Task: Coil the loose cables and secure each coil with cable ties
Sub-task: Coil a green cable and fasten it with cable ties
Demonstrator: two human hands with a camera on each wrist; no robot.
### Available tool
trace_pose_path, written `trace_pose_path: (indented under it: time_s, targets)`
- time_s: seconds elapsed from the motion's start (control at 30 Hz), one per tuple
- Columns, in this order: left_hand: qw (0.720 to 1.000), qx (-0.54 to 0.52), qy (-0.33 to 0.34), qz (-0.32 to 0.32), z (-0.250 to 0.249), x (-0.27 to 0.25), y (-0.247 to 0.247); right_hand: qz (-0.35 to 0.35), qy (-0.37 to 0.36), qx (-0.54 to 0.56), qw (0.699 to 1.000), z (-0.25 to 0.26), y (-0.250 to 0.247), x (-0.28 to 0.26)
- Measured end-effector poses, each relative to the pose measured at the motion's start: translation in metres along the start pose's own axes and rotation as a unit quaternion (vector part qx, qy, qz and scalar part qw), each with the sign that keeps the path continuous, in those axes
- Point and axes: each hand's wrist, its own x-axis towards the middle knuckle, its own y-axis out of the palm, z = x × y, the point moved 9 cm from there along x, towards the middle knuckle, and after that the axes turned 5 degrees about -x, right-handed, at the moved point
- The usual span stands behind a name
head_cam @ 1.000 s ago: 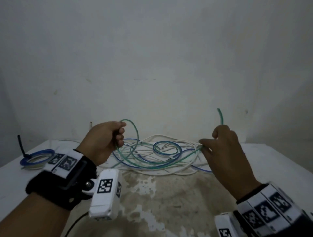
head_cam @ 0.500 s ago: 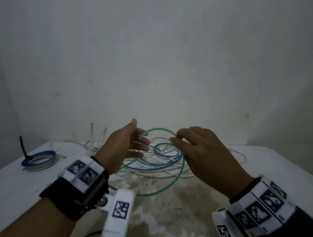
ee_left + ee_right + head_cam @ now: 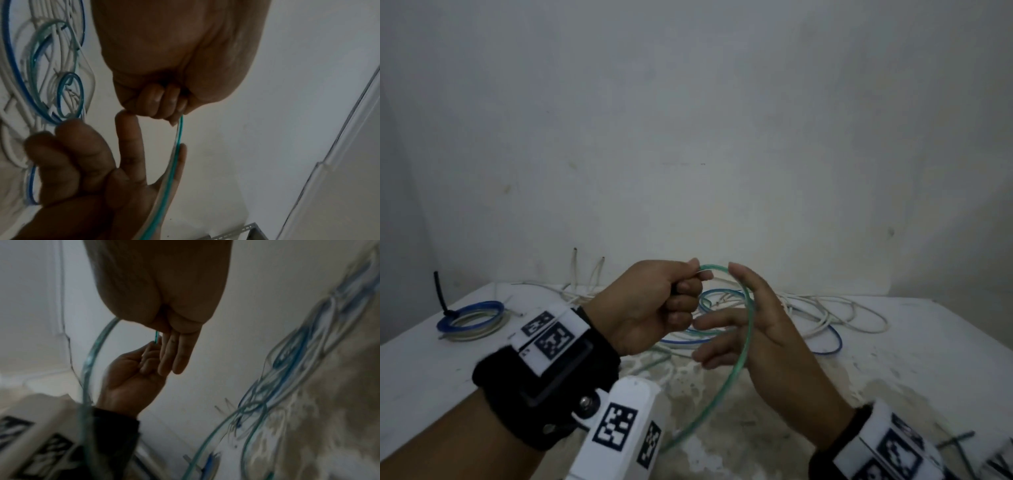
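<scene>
My left hand (image 3: 681,294) is curled into a fist and grips the top of a green cable (image 3: 747,329) above the table. From the fist the cable arcs right, runs down across my right hand (image 3: 726,318), and falls toward the front of the table. The right hand's fingers are straight and spread, with the index finger pointing up beside the loop. In the left wrist view the green cable (image 3: 176,146) leaves the left hand (image 3: 164,107) and lies along the right hand (image 3: 98,162). The loose white, blue and green cable pile (image 3: 808,318) lies behind both hands.
A tied coil of blue and white cable (image 3: 470,317) with a black cable tie (image 3: 441,291) sticking up sits at the table's left. Thin dark cable ties (image 3: 959,445) lie at the front right. A stained patch (image 3: 750,411) marks the white table (image 3: 421,370); a wall stands behind.
My left hand has gone from open to a fist gripping the green cable. The right hand let go of its pinch and spread its fingers. The loop now stands higher.
</scene>
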Motion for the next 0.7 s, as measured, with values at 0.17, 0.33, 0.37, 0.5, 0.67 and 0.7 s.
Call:
trace_pose_path:
  time_s: [0.17, 0.33, 0.37, 0.5, 0.67, 0.7]
  targets:
    - [0.989, -0.079, 0.083, -0.088, -0.025, 0.005, -0.037, 0.009, 0.134, 0.250, 0.959, -0.010, 0.020, -0.014]
    - [0.979, -0.162, 0.097, -0.080, -0.046, 0.001, -0.064, -0.019, 0.077, -0.182, 0.980, -0.009, -0.016, -0.006]
    - [0.974, -0.183, 0.109, -0.076, -0.054, -0.002, -0.070, -0.047, 0.046, -0.307, 0.950, -0.007, -0.031, -0.003]
    - [0.953, -0.257, 0.155, -0.030, -0.086, -0.013, -0.088, -0.161, -0.059, -0.472, 0.865, 0.005, -0.072, -0.003]
    - [0.968, -0.200, 0.148, 0.040, -0.082, -0.022, -0.060, -0.210, -0.162, -0.542, 0.797, 0.035, -0.069, 0.006]
    - [0.971, -0.174, 0.156, 0.041, -0.080, -0.023, -0.054, -0.170, -0.154, -0.570, 0.789, 0.033, -0.060, 0.013]
